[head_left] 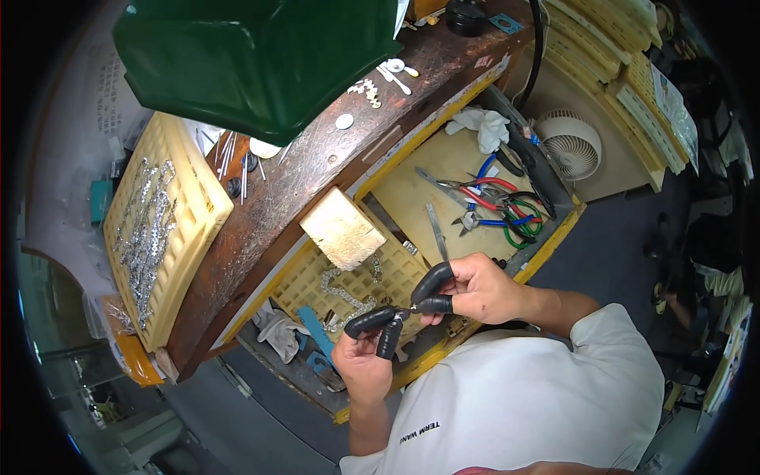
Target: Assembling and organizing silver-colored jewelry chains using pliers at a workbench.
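Observation:
Both hands wear black finger covers on thumb and forefinger, and their tips meet over the open drawer. My left hand (366, 356) pinches at a tiny shiny piece, too small to name. Close against it, my right hand (479, 291) is also closed in a pinch; what lies between its fingertips is mostly hidden. Beyond the left fingers, a silver chain (343, 294) lies curled on the yellow gridded tray (305, 277) in the drawer. A flat metal tool (436, 229) lies just beyond the right forefinger.
A wooden block (342, 229) juts from the bench (317, 150) over the drawer. Pliers (495, 190) with coloured handles lie at the drawer's right. Several chains (146, 237) cover a yellow tray at left. A green lamp shade (237, 63) overhangs the bench; a fan (568, 146) stands right.

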A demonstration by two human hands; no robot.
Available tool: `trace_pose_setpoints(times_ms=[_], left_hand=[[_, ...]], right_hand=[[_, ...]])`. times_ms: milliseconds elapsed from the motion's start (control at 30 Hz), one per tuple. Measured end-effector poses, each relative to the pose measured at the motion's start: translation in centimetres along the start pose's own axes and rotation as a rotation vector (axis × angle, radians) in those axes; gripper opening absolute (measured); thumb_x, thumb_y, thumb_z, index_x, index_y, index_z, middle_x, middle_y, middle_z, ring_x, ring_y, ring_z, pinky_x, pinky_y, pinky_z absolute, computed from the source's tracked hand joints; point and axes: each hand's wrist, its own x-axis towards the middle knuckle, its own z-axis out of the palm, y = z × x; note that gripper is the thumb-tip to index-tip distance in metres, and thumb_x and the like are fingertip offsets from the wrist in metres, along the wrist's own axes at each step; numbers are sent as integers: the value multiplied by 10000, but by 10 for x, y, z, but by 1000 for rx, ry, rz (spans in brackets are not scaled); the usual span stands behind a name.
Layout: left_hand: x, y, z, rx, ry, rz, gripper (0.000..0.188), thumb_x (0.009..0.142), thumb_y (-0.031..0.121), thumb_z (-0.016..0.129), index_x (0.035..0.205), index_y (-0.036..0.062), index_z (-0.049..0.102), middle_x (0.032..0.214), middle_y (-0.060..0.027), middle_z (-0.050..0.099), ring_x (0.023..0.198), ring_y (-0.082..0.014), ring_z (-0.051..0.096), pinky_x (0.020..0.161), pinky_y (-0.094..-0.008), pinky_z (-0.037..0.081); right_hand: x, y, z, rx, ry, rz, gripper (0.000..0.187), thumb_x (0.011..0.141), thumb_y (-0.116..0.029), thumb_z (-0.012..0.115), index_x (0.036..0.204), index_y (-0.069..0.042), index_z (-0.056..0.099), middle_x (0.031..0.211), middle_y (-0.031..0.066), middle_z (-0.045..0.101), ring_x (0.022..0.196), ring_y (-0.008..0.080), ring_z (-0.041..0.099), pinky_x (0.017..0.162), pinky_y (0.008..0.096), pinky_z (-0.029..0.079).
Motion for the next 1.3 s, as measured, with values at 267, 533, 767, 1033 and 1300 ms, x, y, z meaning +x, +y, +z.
trace_pose_setpoints(times_ms=[267,533,767,1033,1300], left_hand=[[2,-1,4,-47,-54,83,218,858,-149,685,1057,-63,684,1047,-101,717,920,-139,680,857,-259,531],[0,-5,3,-62,-39,30,221,847,-137,684,1051,-52,685,1011,-113,717,829,-135,675,714,-245,517],[1,2,10,13,-58,113,219,838,-156,685,1038,-65,685,1025,-94,693,924,-131,656,852,-261,520],[1,1,3,209,13,165,253,810,-128,730,1052,-71,680,995,-75,663,894,-131,618,831,-257,502],[-22,6,-20,255,160,545,401,872,209,718,1193,-8,613,1159,-150,645,1098,-266,637,969,-395,507]], right_hand=[[1,3,10,13,28,-64,166,925,80,622,1087,48,645,972,86,699,881,115,668,809,275,569],[1,4,15,-71,96,-150,227,889,57,703,1088,21,600,973,73,664,884,110,676,769,260,596],[1,2,14,-239,87,-221,212,890,62,697,1080,14,615,982,61,676,873,97,670,761,249,582],[-4,0,24,-662,158,-533,280,746,96,668,1014,18,690,869,124,681,747,218,681,672,319,537],[14,-16,60,-140,-153,-613,353,749,80,615,1097,55,668,898,133,645,801,234,681,700,331,549]])
